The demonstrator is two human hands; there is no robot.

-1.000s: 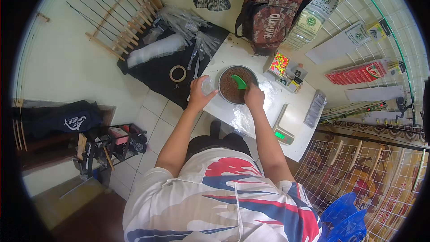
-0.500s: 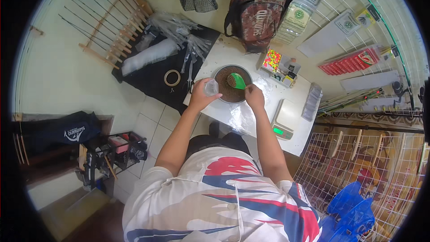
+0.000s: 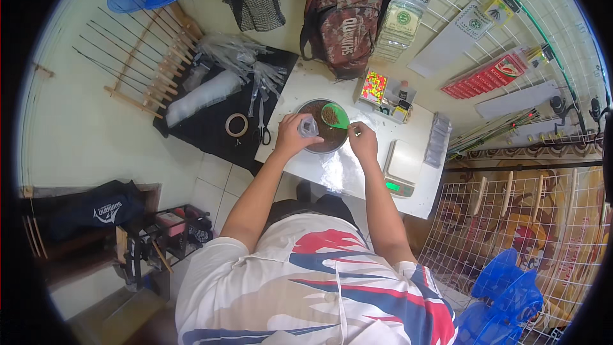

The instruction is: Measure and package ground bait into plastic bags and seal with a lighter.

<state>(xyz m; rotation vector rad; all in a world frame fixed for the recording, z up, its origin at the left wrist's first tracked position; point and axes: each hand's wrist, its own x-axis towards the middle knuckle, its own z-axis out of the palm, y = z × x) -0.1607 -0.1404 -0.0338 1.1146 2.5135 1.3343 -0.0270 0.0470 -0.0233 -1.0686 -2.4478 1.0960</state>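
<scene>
My left hand [image 3: 294, 137] is closed round a small clear plastic bag [image 3: 308, 128], whose mouth points upward. The bag is over the left side of a round metal pan [image 3: 327, 152] of brown pellets [image 3: 332, 137]. Pinched by its handle in my right hand [image 3: 362, 140] is a green scoop [image 3: 341, 116]. A small heap of pellets [image 3: 329, 115] lies in the scoop's bowl, above the far right part of the pan. Scoop and bag are close together but apart.
Right of the pan, a digital scale [image 3: 402, 163] lies on the white table [image 3: 300, 92], beside filled clear packets [image 3: 438, 140]. Behind are a box of colourful beads [image 3: 373, 87] and a camouflage bag [image 3: 338, 25]. Scissors [image 3: 262, 126] and a tape roll [image 3: 237, 125] lie on black cloth at left.
The whole view has shifted, so the table sits further left. Against the pan, the bag has moved right over the pellets, its mouth now turned up. The loaded scoop has shifted toward the pan's far right.
</scene>
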